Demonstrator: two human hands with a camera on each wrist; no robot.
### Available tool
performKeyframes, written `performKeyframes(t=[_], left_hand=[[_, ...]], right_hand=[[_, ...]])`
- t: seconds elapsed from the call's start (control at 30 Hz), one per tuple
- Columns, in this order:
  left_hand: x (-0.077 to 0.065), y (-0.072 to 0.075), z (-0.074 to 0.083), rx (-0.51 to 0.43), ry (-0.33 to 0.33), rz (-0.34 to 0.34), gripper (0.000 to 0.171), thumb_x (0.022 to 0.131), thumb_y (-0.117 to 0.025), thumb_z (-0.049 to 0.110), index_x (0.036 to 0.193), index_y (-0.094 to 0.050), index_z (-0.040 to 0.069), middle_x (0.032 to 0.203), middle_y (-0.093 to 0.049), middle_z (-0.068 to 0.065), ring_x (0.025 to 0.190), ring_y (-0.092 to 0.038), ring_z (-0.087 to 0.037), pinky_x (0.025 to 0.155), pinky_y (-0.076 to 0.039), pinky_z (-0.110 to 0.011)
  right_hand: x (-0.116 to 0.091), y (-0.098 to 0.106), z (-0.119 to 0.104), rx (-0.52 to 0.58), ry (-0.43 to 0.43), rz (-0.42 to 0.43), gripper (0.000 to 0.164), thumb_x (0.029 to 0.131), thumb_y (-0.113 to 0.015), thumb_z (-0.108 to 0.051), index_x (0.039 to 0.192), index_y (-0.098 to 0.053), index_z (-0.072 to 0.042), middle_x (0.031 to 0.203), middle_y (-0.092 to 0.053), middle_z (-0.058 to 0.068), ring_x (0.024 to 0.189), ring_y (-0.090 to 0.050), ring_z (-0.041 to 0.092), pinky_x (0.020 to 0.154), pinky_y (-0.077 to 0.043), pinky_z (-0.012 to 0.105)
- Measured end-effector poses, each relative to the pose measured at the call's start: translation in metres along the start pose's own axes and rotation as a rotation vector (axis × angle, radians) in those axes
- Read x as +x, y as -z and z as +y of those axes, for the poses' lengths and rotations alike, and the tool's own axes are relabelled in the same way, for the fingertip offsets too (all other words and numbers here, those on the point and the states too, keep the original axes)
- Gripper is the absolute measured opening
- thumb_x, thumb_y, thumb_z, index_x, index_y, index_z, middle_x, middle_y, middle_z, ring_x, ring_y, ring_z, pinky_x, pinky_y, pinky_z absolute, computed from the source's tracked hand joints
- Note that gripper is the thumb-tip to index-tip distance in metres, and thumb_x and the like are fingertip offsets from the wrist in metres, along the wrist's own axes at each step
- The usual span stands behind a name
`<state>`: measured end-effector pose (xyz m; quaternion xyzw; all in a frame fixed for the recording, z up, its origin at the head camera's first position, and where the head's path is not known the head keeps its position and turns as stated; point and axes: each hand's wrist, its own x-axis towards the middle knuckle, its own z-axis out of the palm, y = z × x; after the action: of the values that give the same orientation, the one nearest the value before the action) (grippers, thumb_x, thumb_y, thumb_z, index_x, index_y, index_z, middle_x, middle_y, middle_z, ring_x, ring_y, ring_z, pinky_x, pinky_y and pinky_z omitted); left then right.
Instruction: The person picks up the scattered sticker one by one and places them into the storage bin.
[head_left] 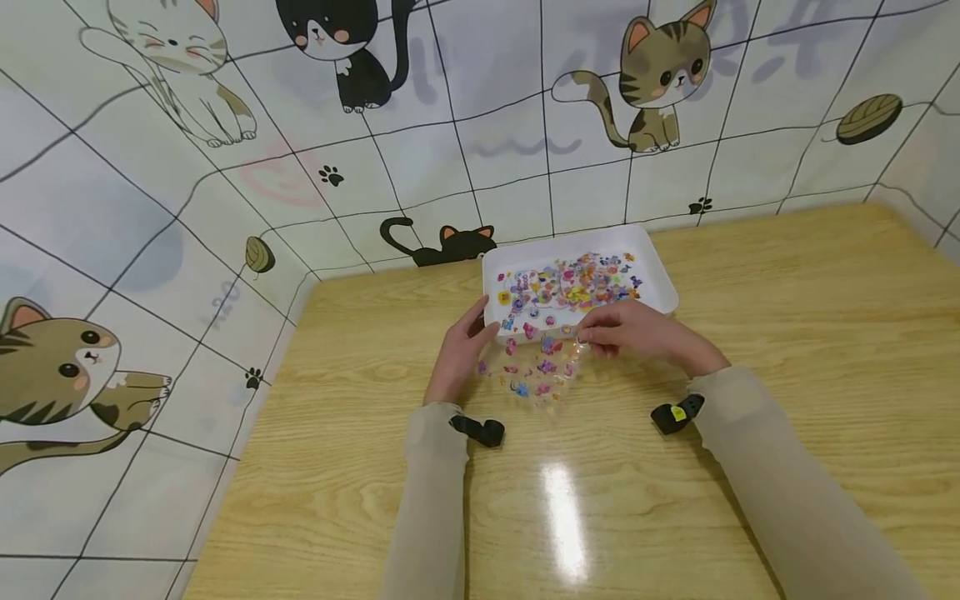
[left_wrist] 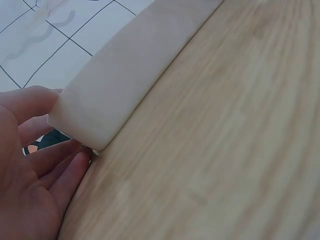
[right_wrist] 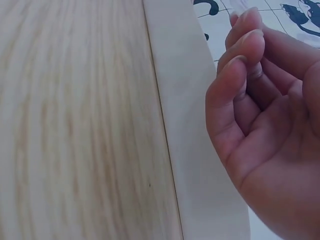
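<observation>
A white tray (head_left: 660, 283) holds many small colourful stickers (head_left: 577, 292). My left hand (head_left: 456, 354) grips the tray's near left corner; in the left wrist view its fingers (left_wrist: 70, 175) wrap round that corner. At the tray's near edge, my right hand (head_left: 637, 329) pinches the upper right part of a clear sheet (head_left: 543, 379) dotted with stickers. This sheet spreads over the near side of the tray, towards the table. In the right wrist view the right fingers (right_wrist: 232, 90) are bent with their tips together, and the sheet cannot be made out there.
The tray stands on a wood-grain table (head_left: 360, 467) against a tiled wall (head_left: 517, 208) with cat drawings. Black wrist straps (head_left: 480, 431) sit on both forearms. Light reflects off the table's near part.
</observation>
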<state>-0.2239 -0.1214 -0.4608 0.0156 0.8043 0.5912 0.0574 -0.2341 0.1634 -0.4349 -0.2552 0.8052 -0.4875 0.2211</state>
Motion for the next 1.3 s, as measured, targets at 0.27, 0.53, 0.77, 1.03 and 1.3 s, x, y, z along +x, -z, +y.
performKeyframes(t=[0.27, 0.53, 0.77, 1.03, 1.3], left_hand=[[0.005, -0.002, -0.011, 0.014, -0.010, 0.027, 0.049, 0.089, -0.054, 0.033, 0.134, -0.036, 0.038, 0.135, -0.040, 0.010, 0.121, -0.037, -0.006, 0.101, -0.028, -0.032], [0.003, 0.000, -0.007, 0.014, -0.024, 0.002, 0.052, 0.087, -0.054, 0.036, 0.136, -0.036, 0.033, 0.138, -0.037, 0.006, 0.124, -0.035, -0.010, 0.102, -0.027, -0.033], [-0.009, 0.001, 0.015, 0.026, -0.022, -0.015, 0.052, 0.090, -0.052, 0.026, 0.139, -0.034, 0.020, 0.129, -0.045, -0.007, 0.114, -0.043, -0.018, 0.096, -0.033, -0.037], [-0.010, 0.001, 0.017, 0.018, -0.025, -0.004, 0.053, 0.090, -0.053, 0.024, 0.139, -0.033, 0.017, 0.137, -0.040, -0.002, 0.123, -0.038, -0.016, 0.100, -0.030, -0.035], [-0.010, 0.000, 0.017, 0.012, -0.036, -0.017, 0.054, 0.091, -0.052, 0.023, 0.140, -0.032, 0.017, 0.138, -0.037, -0.007, 0.124, -0.036, -0.020, 0.100, -0.030, -0.037]], right_hand=[[-0.005, 0.003, -0.006, 0.046, 0.032, 0.054, 0.029, 0.092, -0.048, -0.031, 0.097, -0.061, -0.006, 0.077, -0.058, 0.017, 0.064, -0.051, 0.030, 0.061, -0.045, 0.042], [-0.006, 0.005, -0.006, 0.119, 0.015, 0.095, 0.030, 0.092, -0.048, -0.030, 0.106, -0.059, -0.006, 0.082, -0.059, 0.015, 0.066, -0.052, 0.027, 0.064, -0.046, 0.044], [-0.005, 0.005, -0.003, 0.126, 0.000, 0.145, 0.030, 0.091, -0.049, -0.032, 0.104, -0.060, -0.007, 0.088, -0.060, 0.017, 0.071, -0.053, 0.027, 0.067, -0.047, 0.044], [-0.003, 0.007, 0.000, 0.196, -0.037, 0.275, 0.036, 0.089, -0.051, -0.037, 0.103, -0.058, -0.005, 0.084, -0.058, 0.014, 0.069, -0.052, 0.022, 0.066, -0.048, 0.043], [-0.003, 0.007, 0.001, 0.284, -0.056, 0.325, 0.040, 0.090, -0.051, -0.033, 0.108, -0.055, 0.002, 0.085, -0.059, 0.012, 0.067, -0.053, 0.017, 0.063, -0.049, 0.033]])
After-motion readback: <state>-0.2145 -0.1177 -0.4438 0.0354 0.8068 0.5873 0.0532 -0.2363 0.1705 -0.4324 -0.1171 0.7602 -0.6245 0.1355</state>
